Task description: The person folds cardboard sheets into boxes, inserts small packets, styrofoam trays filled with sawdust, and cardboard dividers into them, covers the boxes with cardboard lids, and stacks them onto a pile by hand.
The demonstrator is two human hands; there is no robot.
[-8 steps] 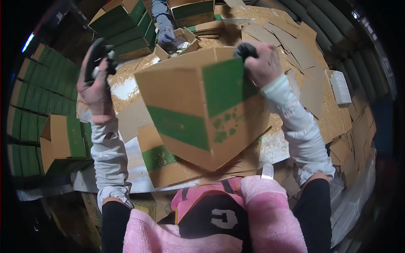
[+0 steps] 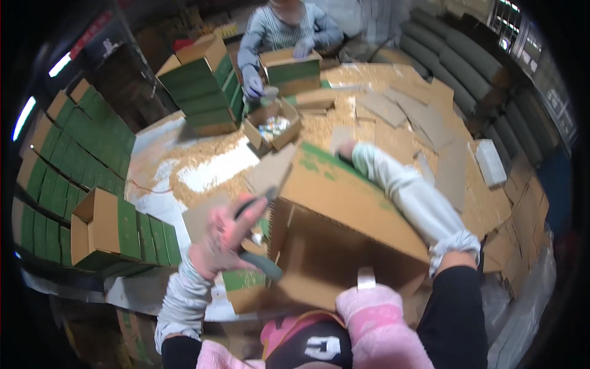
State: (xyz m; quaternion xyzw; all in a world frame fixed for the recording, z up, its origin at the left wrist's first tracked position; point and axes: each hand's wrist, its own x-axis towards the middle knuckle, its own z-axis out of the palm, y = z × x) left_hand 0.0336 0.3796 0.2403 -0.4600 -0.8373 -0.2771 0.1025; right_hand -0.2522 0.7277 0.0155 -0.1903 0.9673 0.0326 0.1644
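A cardboard box point(image 2: 353, 200) with green printing is tilted over the front of the table, its open side turned toward me. My right hand point(image 2: 348, 149) reaches over its top to the far edge and holds it there; most of the fingers are hidden. At the box's left edge is my left hand point(image 2: 228, 237), in a glove with dark fingertips. Its thumb and fingers are spread apart, close to the cardboard, and nothing is gripped. Flat cardboard with a green patch point(image 2: 244, 281) lies under the box.
Across the table a co-worker point(image 2: 286, 34) handles a green-brown box point(image 2: 294, 75) beside an open box point(image 2: 289, 132) of small items. Stacked boxes point(image 2: 206, 92) stand far left, an open box point(image 2: 101, 227) nearer. Flat cardboard sheets point(image 2: 424, 123) and a white tray point(image 2: 490, 163) lie right.
The box has turned, its open side now facing me. My left hand has come down and right to its left edge. The view has tilted up, showing more of the co-worker.
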